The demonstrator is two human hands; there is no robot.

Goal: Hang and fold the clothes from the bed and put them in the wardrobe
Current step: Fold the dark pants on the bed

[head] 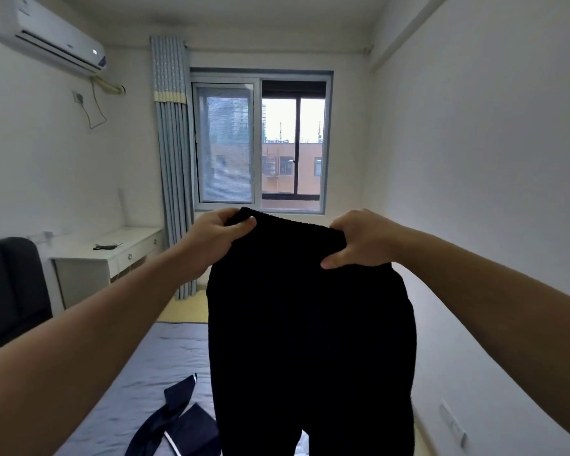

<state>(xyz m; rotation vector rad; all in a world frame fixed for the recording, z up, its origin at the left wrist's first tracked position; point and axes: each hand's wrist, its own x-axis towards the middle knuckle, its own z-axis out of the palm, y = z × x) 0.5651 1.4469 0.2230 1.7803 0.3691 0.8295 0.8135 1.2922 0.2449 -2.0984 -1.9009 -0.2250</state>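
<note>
Black trousers are being held up in the air at the middle of the view, above the bed, which is being seen at 6 to 7 o'clock. The waistband is being gripped at both ends. At 10 o'clock of the trousers, the left hand is being curled round one corner, with the thumb being pressed on the near face. At 2 o'clock, the right hand is being closed on the other corner, with the thumb being laid under the band. The band is being stretched between the hands, its left end a little higher. The legs are being let hang straight down and are being cut off by the frame at 6 o'clock; whether the bed is being touched cannot be told. A navy garment with a white stripe is being seen crumpled on the bed at 7 o'clock, just beside the legs. A desk and a chair are being seen at 9 o'clock, and a window at 12.
</note>
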